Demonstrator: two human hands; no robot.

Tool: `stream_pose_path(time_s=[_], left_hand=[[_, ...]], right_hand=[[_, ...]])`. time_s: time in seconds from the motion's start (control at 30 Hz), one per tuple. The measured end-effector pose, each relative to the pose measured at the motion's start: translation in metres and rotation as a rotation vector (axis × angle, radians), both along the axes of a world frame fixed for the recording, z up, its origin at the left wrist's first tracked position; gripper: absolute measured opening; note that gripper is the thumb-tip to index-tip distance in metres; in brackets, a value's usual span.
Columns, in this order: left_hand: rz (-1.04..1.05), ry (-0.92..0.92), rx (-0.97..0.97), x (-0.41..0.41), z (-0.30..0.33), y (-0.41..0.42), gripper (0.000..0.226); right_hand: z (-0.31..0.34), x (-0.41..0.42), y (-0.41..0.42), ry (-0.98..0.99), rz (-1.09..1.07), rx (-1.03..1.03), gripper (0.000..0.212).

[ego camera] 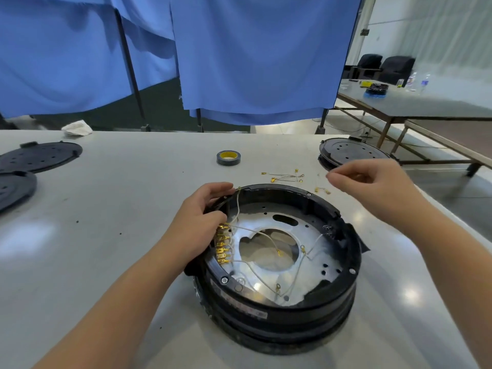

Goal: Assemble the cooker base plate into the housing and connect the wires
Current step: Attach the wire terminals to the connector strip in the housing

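Under my left hand [202,222], which grips its rim, sits the housing [279,310], base plate [314,251] already inside. Wiring step underway. My right hand [372,182] seems to pinch a thin wire, hard to tell; next I seat it on the gold terminals [222,245] beside my left thumb.

Base plate [314,251] in housing [287,312] — tape roll [228,157] behind, on table [133,203]

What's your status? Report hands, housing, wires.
Left hand grips housing rim at terminals. Right hand pinches a wire, raised. Base plate seated. Nothing blocking.
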State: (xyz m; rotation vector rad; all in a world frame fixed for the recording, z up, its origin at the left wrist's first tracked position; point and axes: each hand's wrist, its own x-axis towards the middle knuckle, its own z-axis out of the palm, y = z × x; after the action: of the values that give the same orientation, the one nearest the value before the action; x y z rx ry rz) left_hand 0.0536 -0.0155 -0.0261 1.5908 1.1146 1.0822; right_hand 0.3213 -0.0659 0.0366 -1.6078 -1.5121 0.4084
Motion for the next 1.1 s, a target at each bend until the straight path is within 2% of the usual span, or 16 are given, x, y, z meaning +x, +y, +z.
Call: stream_pose_path(time_s=[0.2,0.27,0.4,0.5,0.57,0.67,0.77,0.93,1.1], left_hand=[[0.019,0.041,0.023,0.001,0.005,-0.005,0.055],[0.035,0.092,0.038,0.003,0.008,-0.009,0.053],[0.067,0.288,0.162,0.005,0.020,-0.016,0.043],[0.024,0.438,0.343,0.015,0.031,-0.025,0.032],[-0.103,0.539,0.387,0.026,0.035,-0.033,0.026],[-0.310,0.710,0.290,0.048,0.041,-0.041,0.013],[-0.388,0.804,0.197,0.075,0.045,-0.037,0.022],[-0.402,0.729,0.054,0.108,0.046,-0.024,0.013],[-0.424,0.666,-0.025,0.107,0.040,-0.020,0.008]], right_hand=[[-0.032,0.002,0.005,0.051,0.028,-0.114,0.017],[-0.042,-0.006,0.006,0.146,0.059,-0.152,0.024],[-0.054,-0.010,0.006,0.355,0.069,-0.119,0.029],[-0.057,-0.008,0.008,0.367,0.082,-0.103,0.029],[-0.058,-0.008,0.009,0.370,0.084,-0.089,0.030],[-0.060,-0.007,0.009,0.368,0.097,-0.071,0.029],[-0.060,-0.006,0.009,0.359,0.107,-0.064,0.028],[-0.060,-0.007,0.010,0.391,0.134,-0.050,0.029],[-0.063,-0.006,0.012,0.396,0.132,-0.050,0.030]])
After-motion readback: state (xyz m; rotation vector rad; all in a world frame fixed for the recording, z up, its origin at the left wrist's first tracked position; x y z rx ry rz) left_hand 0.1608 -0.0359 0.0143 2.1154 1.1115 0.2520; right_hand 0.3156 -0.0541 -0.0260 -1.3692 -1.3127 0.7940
